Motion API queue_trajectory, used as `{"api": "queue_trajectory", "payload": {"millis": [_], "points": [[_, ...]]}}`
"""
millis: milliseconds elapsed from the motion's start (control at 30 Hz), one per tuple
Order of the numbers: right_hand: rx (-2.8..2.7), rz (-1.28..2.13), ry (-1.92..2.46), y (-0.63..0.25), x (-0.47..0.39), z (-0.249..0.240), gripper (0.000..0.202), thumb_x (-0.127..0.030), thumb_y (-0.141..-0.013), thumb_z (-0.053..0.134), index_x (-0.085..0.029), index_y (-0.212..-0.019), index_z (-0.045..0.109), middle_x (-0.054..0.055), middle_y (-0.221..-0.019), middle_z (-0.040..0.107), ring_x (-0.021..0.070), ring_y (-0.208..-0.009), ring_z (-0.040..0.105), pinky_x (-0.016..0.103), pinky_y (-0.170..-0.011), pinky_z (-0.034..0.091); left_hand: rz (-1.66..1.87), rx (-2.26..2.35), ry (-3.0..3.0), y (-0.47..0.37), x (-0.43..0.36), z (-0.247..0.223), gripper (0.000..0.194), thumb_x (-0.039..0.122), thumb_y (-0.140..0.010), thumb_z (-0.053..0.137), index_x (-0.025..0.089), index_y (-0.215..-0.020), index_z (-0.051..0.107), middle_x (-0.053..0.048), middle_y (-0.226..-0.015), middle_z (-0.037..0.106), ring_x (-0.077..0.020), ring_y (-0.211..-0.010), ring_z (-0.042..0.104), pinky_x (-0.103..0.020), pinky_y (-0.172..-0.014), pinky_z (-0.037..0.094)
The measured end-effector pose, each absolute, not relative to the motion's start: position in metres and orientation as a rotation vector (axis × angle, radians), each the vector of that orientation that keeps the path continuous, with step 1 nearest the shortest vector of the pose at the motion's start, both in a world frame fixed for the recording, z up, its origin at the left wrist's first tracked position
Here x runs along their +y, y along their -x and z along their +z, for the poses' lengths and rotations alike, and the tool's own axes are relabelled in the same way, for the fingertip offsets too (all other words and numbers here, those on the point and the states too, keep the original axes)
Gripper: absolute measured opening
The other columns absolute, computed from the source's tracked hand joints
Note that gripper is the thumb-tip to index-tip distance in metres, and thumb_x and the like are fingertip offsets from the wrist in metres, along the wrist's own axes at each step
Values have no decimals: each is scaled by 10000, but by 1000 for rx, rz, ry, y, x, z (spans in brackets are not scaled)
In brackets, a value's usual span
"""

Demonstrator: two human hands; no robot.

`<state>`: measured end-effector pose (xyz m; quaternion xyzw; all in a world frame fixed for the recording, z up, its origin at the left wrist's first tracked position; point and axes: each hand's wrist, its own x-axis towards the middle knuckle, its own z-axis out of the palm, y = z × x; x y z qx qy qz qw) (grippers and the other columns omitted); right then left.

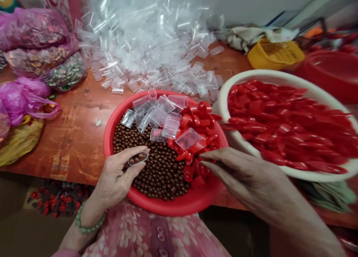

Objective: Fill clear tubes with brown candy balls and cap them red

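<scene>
Between the thumb and fingers of my left hand (119,173) is a clear plastic sleeve (138,159), its open end facing up and brown balls showing inside. Beneath it, a red basin (109,137) holds many small brown balls (165,171), with several clear plastic sleeves (160,115) at the back. Red plastic caps (200,137) are heaped along the basin's right side. My right hand (232,171) reaches over these caps from the right. Its thumb and fingertips are slightly apart beside the caps, and I see nothing held between them.
A white tub (223,100) full of red plastic pieces stands at the right, against the basin. Behind lies a large pile of clear sleeves (151,44). Pink bags (36,29) sit at the left. A yellow basket (275,53) is at the back right on the wooden table (75,137).
</scene>
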<state>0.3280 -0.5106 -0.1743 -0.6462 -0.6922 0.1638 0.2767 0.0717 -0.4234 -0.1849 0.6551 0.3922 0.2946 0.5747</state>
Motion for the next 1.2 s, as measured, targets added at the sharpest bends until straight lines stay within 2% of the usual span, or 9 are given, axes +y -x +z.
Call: {"api": "queue_trajectory", "payload": {"millis": [100,233,400,500,633,733,967,1067,1200], "points": [[-1966,441,1741,-322,-514,-182,158,-276,-969,493,-212,-948,635,28,-863,636,151,-731,617,283,-663,491,651,897,-1487,-75,-425,-188,292,247,-889,621,208,-1170,689,-51,-1157,727,-168,-1064,681,-277,-984,528],[-2188,169,1845,-312,-504,-195,231,-160,-936,444,-166,-1050,644,56,-812,557,181,-700,535,310,-620,418,601,892,-1451,-81,-428,-193,312,249,-888,618,199,-1189,680,-56,-1147,730,-172,-1053,680,-284,-964,530],[-2446,38,1810,-309,-485,-207,248,-43,-811,426,-172,-791,638,68,-716,488,183,-630,423,321,-580,311,575,882,-1442,-89,-430,-195,313,236,-869,617,162,-1165,684,-72,-1112,740,-178,-1006,688,-298,-927,532],[-2423,93,1716,-312,-482,-207,236,-80,-852,417,-178,-723,589,65,-714,496,169,-597,436,306,-538,318,566,888,-1386,-90,-430,-195,307,212,-837,638,151,-1132,695,-79,-1096,743,-190,-999,689,-317,-931,531],[-2097,237,1549,-312,-486,-193,161,-190,-922,475,-209,-921,636,79,-918,631,191,-743,600,299,-604,466,543,865,-1218,-90,-429,-196,310,175,-814,638,143,-1117,688,-92,-1095,740,-195,-1017,690,-336,-950,524],[-1597,508,1537,-302,-487,-182,73,-257,-878,631,-268,-947,649,15,-880,680,175,-777,650,294,-698,537,544,831,-1062,-89,-428,-197,363,142,-781,658,138,-1143,666,-103,-1099,738,-187,-1024,693,-340,-974,512],[-564,1202,1263,-266,-463,-190,312,-395,-651,838,-215,-809,637,-2,-674,664,76,-469,516,165,-413,451,537,779,-842,-90,-426,-199,463,161,-647,808,158,-1091,678,-72,-998,755,-167,-928,705,-299,-868,537],[-418,1297,1189,-256,-457,-197,347,-355,-597,873,-201,-780,621,-8,-660,665,57,-442,506,138,-410,454,552,802,-812,-91,-425,-198,452,143,-613,825,159,-1045,692,-49,-962,752,-146,-884,695,-284,-857,532],[-409,1242,1168,-251,-461,-197,310,-323,-637,871,-210,-814,642,-5,-721,694,57,-518,579,123,-503,502,576,866,-835,-91,-425,-196,425,171,-628,821,164,-1032,690,-33,-943,737,-132,-859,678,-275,-863,516]]}}
